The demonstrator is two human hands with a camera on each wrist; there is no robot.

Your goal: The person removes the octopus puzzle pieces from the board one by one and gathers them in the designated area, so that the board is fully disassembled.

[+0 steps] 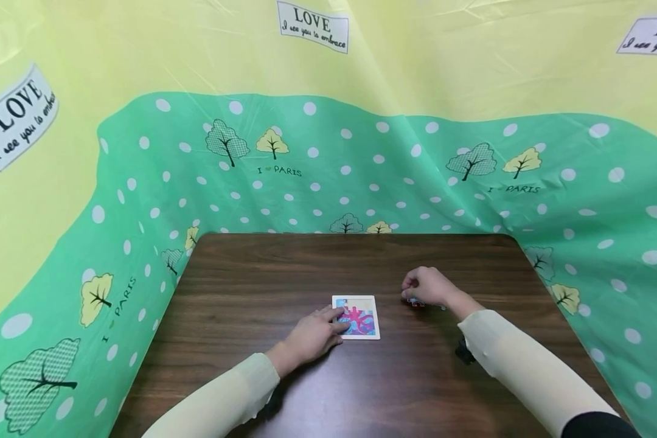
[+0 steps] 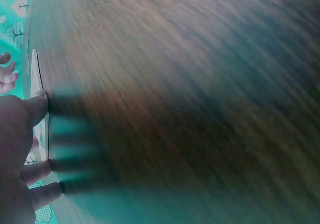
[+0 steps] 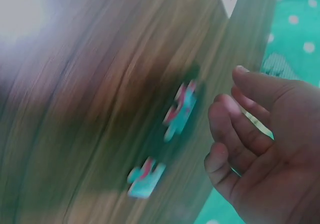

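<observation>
A small square jigsaw puzzle board (image 1: 376,328) with a white rim and a pink, blue and purple picture lies on the table. My left hand (image 1: 313,333) rests on its left side, fingers extended; in the left wrist view the thumb and fingertips touch the edge of the board (image 2: 36,78). To the right of the board, my right hand (image 1: 431,287) hovers over loose puzzle pieces (image 1: 416,302). The right wrist view shows one puzzle piece (image 3: 181,111) and a second piece (image 3: 146,179) lying on the wood, apart from the loosely bent fingers. Nothing shows between those fingers.
The dark brown wooden table (image 1: 241,267) has rounded far corners. A green and yellow printed cloth (image 1: 306,146) hangs behind it and along both sides. Light glares off the table's near part.
</observation>
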